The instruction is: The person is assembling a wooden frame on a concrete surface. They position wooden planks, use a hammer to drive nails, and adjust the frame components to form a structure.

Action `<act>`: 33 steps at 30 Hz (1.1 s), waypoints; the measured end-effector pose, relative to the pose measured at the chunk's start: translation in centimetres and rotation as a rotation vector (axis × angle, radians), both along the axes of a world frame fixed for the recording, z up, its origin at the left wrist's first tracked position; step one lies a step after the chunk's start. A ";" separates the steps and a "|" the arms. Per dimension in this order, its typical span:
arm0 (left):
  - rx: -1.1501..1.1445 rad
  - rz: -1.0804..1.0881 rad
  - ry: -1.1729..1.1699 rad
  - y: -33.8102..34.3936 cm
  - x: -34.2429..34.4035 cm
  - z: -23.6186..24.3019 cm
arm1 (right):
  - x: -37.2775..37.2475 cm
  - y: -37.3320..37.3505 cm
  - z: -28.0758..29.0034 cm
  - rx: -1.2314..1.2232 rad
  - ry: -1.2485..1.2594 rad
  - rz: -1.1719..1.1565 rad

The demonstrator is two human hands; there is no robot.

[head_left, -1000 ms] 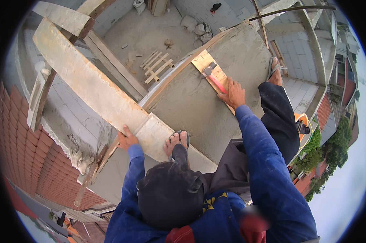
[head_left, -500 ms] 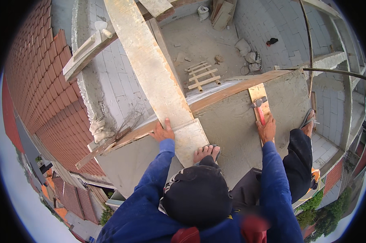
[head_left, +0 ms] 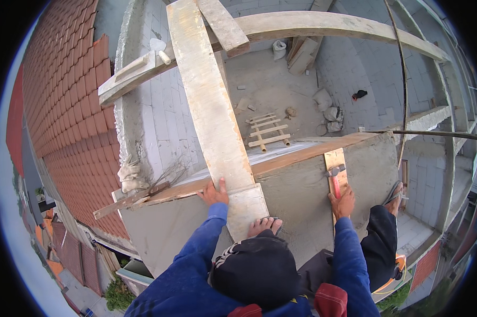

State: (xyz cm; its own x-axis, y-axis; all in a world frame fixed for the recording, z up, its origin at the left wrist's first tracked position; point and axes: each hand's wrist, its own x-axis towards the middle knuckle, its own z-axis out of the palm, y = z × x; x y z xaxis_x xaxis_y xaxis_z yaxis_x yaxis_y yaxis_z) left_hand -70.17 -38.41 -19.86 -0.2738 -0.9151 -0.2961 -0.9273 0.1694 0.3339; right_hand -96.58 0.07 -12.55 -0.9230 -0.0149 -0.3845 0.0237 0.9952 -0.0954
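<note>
My right hand is wrapped round the red handle of a hammer. Its metal head lies over a narrow light wooden strip, which rests on the grey cement surface. My left hand leans on the side of a long, pale, cement-stained plank, fingers spread, thumb on the plank and the other fingers toward the wooden edging. A shorter pale board continues the plank toward me, with one sandalled foot on its near end.
Beyond the edging the drop opens onto a lower floor with a bamboo ladder-like frame and sacks. A trowel lies on a beam at the left, near a tiled roof. A concrete beam crosses the far side.
The view has tilted up, showing more of the far beam. My right hand still grips the hammer over the wooden strip, and my left hand stays on the plank's side.
</note>
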 end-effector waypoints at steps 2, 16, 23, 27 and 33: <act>-0.049 -0.031 -0.028 0.3 0.1 -0.4 | 0.4 1.1 -1.5 -0.116 0.053 -0.029; 0.007 -0.028 0.022 0.9 0.4 -1.1 | -1.0 2.6 -0.3 -0.036 -0.058 0.008; 0.068 -0.023 -0.012 -0.1 0.1 0.0 | 0.4 1.0 1.9 0.029 -0.126 0.137; 0.063 0.005 0.018 -0.1 0.7 -0.6 | 1.1 -0.7 2.7 0.029 -0.134 0.094; 0.010 -0.031 0.029 -0.1 0.0 -1.1 | 2.5 -1.6 0.8 0.031 -0.126 -0.041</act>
